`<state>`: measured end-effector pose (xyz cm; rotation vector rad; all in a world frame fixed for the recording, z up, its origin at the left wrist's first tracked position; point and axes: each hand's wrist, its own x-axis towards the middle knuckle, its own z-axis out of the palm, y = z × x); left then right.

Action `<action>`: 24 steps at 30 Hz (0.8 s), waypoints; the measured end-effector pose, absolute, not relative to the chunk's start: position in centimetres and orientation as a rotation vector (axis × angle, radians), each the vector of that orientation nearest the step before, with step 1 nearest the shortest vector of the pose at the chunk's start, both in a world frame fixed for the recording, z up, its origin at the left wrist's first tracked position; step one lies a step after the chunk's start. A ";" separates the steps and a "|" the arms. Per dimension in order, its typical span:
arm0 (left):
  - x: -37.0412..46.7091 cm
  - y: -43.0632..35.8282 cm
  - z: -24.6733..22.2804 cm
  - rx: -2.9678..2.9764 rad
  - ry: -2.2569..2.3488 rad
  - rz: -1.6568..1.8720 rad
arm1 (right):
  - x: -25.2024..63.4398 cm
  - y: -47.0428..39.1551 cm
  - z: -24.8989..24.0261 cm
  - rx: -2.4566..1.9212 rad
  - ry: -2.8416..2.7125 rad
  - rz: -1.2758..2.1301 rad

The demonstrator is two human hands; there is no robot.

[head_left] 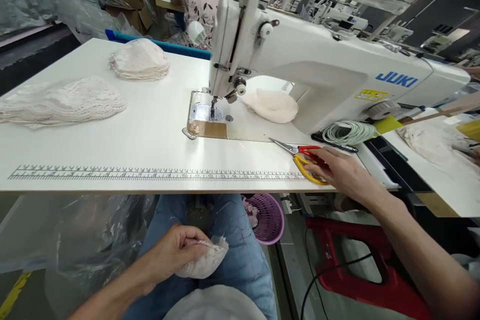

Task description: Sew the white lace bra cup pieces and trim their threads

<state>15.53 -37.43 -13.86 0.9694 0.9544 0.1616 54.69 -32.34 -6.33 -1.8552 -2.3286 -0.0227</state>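
Note:
Over my lap, my left hand (180, 250) pinches a small cream lace piece (206, 261) between thumb and fingers. My right hand (339, 169) is at the table's front edge, its fingers on the red and yellow handles of the scissors (309, 162). The scissor blades point left and lie slightly apart on the table. Behind them stands the white sewing machine (311, 55), with a cream fabric piece (275, 105) lying under its arm. Two stacks of cream pieces, a lace stack (63, 102) and a rounder stack (140, 60), rest on the left side of the table.
A printed ruler (161, 174) runs along the front of the white table (150, 147). Coiled cord (347, 132) lies right of the machine. Below are a purple basket (275, 220) and a red stool (375, 280). A person (204, 0) sits beyond the table.

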 end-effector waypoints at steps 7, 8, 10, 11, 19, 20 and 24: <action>15.7 -37.6 -14.1 0.898 0.959 0.164 | 43.1 -38.2 -6.7 -1.584 -2.351 0.037; 15.9 -37.6 -14.1 0.906 0.949 0.165 | 40.7 -39.2 -7.4 -1.498 -2.415 0.305; 16.0 -37.7 -14.1 0.932 0.926 0.180 | 36.7 -40.2 -9.1 -1.418 -2.484 0.655; 16.0 -37.7 -14.1 0.944 0.915 0.196 | 35.4 -40.4 -10.0 -1.436 -2.463 0.741; 13.7 -38.5 -16.0 0.905 0.818 0.246 | 34.3 -39.9 -13.7 -1.514 -1.872 1.509; 13.5 -38.6 -16.4 0.906 0.809 0.247 | 34.5 -39.9 -13.8 -1.493 -1.793 1.588; 13.6 -38.6 -17.0 0.968 0.835 0.223 | 34.7 -40.0 -13.9 -1.468 -1.654 1.713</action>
